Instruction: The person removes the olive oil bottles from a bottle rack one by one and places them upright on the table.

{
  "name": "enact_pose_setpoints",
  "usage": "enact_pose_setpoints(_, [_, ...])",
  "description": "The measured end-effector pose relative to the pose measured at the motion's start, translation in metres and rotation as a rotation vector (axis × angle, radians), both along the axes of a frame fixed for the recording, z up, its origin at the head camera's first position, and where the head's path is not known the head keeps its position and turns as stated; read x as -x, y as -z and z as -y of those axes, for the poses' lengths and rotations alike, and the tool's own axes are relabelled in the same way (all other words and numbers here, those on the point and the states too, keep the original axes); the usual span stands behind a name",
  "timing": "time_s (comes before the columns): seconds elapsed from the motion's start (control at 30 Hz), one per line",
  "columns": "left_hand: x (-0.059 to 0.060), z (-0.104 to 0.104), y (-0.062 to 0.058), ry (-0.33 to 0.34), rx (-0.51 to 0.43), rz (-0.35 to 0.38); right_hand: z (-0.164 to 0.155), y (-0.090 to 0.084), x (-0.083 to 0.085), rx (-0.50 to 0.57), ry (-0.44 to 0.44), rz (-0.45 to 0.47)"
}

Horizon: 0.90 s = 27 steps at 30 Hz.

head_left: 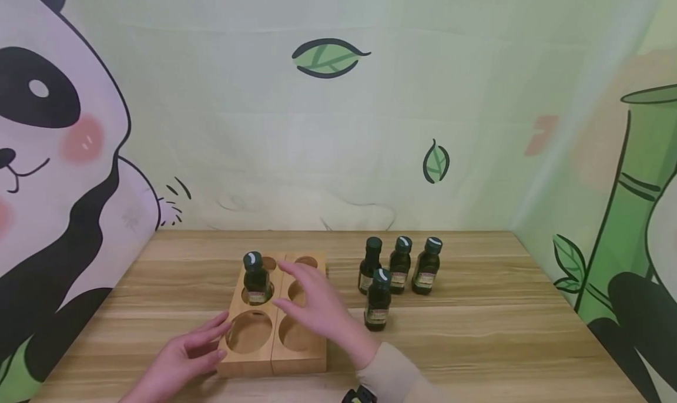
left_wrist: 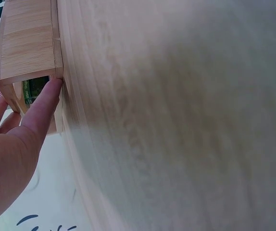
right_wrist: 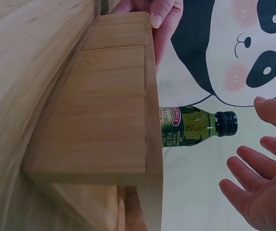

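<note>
A pale bamboo rack with six round holes is lying on the wood-grain tabletop, one dark green glass bottle standing in its left middle hole. The left hand is touching the rack's near-left corner with relaxed fingers; the right hand is hovering over it, released and holding nothing. Four matching bottles are clustering to the right. Only the right wrist view is showing the racked bottle's label.

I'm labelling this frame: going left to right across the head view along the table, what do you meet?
Left hand → bottle in the wooden holder → right hand over the wooden holder → cluster of four bottles standing free on the table.
</note>
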<state>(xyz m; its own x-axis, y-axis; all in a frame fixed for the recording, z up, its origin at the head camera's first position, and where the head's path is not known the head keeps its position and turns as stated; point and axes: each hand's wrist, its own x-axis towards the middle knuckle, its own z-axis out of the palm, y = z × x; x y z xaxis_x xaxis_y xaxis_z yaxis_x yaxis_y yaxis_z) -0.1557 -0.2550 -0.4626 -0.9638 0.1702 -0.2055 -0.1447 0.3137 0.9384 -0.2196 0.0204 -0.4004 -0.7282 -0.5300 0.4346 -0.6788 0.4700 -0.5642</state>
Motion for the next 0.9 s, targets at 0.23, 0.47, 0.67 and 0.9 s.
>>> enact_pose_setpoints(0.23, [0.000, 0.000, -0.001, 0.003, 0.010, 0.003, 0.014, -0.001, 0.006, 0.008, 0.028, 0.050])
enact_pose_setpoints(0.47, [-0.001, 0.002, -0.001, 0.033, 0.012, -0.014, 0.030, -0.002, 0.013, 0.040, 0.050, 0.140])
enact_pose_setpoints(0.67, [-0.001, 0.002, -0.002, 0.034, 0.017, -0.004, 0.038, 0.000, 0.020, 0.091, 0.031, 0.188])
enact_pose_setpoints(0.9, [-0.002, 0.003, -0.001, 0.039, 0.005, -0.009, 0.046, 0.006, 0.029, 0.218, 0.001, 0.331])
